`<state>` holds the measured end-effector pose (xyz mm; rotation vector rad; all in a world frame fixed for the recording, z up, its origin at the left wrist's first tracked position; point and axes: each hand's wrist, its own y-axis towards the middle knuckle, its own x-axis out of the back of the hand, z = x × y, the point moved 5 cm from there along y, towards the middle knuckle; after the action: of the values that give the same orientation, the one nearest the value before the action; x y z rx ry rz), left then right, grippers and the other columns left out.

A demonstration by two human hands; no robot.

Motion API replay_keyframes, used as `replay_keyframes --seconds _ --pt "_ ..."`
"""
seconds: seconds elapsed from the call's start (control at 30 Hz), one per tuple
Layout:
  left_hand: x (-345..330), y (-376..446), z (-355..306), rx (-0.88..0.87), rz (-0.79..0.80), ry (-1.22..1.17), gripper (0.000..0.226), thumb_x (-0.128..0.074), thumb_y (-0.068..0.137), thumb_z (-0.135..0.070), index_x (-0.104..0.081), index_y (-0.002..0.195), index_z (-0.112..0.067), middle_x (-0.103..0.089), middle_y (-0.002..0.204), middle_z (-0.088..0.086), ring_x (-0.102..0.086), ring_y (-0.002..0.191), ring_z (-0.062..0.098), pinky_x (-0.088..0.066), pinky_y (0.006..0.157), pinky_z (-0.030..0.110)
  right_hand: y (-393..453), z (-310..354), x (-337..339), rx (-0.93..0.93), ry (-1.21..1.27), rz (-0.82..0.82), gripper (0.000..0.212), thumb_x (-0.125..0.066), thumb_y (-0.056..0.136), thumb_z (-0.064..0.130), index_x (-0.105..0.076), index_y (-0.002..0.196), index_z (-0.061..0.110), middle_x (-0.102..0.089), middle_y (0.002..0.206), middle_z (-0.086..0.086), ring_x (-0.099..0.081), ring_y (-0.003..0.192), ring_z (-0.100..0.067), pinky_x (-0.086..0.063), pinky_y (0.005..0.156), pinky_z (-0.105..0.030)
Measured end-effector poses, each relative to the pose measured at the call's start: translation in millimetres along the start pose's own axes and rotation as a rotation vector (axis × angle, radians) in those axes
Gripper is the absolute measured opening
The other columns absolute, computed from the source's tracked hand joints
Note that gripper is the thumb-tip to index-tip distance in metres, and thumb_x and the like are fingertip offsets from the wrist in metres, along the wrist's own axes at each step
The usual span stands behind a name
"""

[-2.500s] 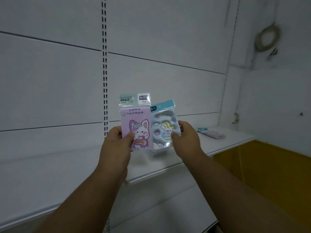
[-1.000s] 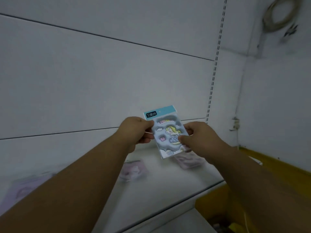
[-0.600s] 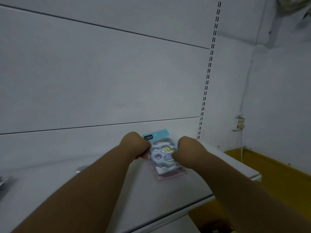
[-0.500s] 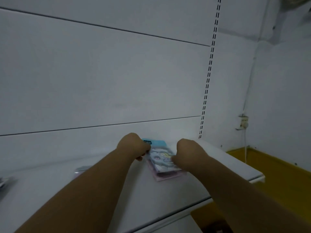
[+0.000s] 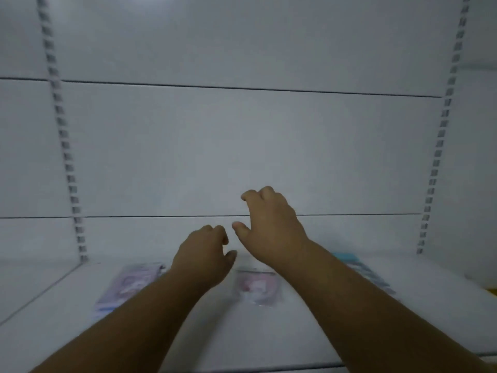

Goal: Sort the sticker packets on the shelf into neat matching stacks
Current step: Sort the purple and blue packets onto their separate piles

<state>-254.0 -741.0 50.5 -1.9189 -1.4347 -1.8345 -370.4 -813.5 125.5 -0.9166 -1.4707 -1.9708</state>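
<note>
blue packet (image 5: 360, 270) released onto shelf (image 5: 269, 332) | left hand (image 5: 201, 254), right hand (image 5: 271, 232) grip: apart, empty

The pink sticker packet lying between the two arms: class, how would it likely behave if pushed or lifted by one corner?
The pink sticker packet lies flat and thin on the white shelf, so it probably slides rather than tips. Its clear glossy wrap suggests slipperiness. It is likely light and may flex when lifted, though blur hides detail.

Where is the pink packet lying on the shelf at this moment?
In the head view the pink packet lies flat on the shelf, between the two forearms, with the purple packet to its left and the blue packet to its right.
</note>
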Motion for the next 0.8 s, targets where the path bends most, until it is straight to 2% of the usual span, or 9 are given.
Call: replay_keyframes --seconds 0.2,0.4,0.53,0.8 --pt "112 -97 190 0.146 -0.062 0.14 0.034 -0.06 0.088 -0.047 -0.058 0.114 -0.025 -0.062 0.108 -0.005 -0.057 0.093 0.012 -0.051 0.085 0.028 3 196 -43 0.179 0.076 0.037 0.047 -0.054 0.091 0.044 -0.046 0.129 0.017 -0.05 0.122 -0.007 -0.049 0.11 -0.026 -0.044 0.091 -0.038" --pt "203 -189 363 0.282 -0.061 0.238 0.032 -0.057 0.089 -0.047 -0.057 0.113 -0.026 -0.06 0.104 -0.006 -0.055 0.088 0.012 -0.05 0.08 0.028 0 378 -86 0.271 0.16 0.093 0.046 -0.053 0.09 0.044 -0.048 0.125 0.016 -0.05 0.121 -0.009 -0.049 0.11 -0.028 -0.046 0.092 -0.042" --pt "237 -209 439 0.341 -0.049 0.245 0.031 -0.056 0.089 -0.048 -0.056 0.112 -0.027 -0.058 0.102 -0.006 -0.056 0.088 0.012 -0.051 0.081 0.03 11 453 -111 0.273 0.163 0.134 0.045 -0.054 0.09 0.044 -0.048 0.125 0.017 -0.049 0.119 -0.009 -0.049 0.109 -0.028 -0.045 0.088 -0.04" --pt "236 -187 557 0.389 -0.092 0.224 0.031 -0.055 0.089 -0.047 -0.057 0.111 -0.026 -0.061 0.104 -0.005 -0.058 0.092 0.014 -0.051 0.083 0.032 58 555 -183 0.322 0.129 0.14 0.046 -0.053 0.089 0.045 -0.048 0.126 0.017 -0.049 0.121 -0.009 -0.048 0.11 -0.028 -0.044 0.09 -0.041"
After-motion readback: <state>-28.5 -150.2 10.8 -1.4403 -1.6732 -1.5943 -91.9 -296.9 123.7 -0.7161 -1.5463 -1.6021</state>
